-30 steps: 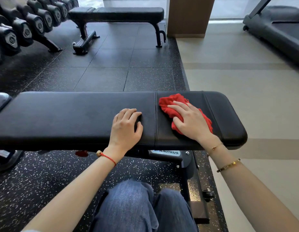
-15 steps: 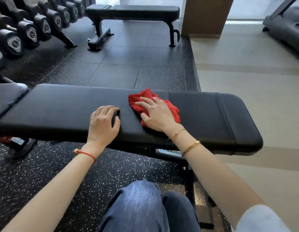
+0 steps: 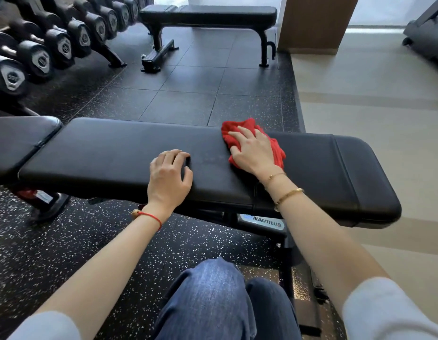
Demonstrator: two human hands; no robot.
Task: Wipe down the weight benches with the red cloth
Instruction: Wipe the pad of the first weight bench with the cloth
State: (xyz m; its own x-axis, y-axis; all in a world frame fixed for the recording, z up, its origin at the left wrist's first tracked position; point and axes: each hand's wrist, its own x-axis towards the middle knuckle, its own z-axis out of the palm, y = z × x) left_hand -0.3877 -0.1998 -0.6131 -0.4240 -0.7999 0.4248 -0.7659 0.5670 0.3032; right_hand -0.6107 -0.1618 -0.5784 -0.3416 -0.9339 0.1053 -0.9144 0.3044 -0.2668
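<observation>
Red cloth (image 3: 252,141) bunched on the black padded top of the near weight bench (image 3: 115,153), right of the pad's middle and reaching its far edge. Right hand (image 3: 254,153) laid flat over the cloth, fingers straight and spread toward the far left, pressing it onto the pad; two thin gold bracelets (image 3: 281,190) on that wrist. Left hand (image 3: 170,175) resting on bare padding just left of the cloth, near the pad's front edge, fingers curled under at the tips and holding nothing; red string bracelet (image 3: 149,215) on that wrist. Bench running left to right across the view, a seam near its right end, a second pad section (image 3: 19,141) adjoining at the left end. Metal frame with a Nautilus badge (image 3: 267,223) under the front edge. Knees in blue jeans (image 3: 213,298) at the bottom. Speckled black rubber floor (image 3: 66,253) beneath. Second black bench (image 3: 208,13) well beyond, by the far edge of the rubber floor. Dumbbell rack (image 3: 53,45) at upper left. Pale floor (image 3: 372,106) on the right.
</observation>
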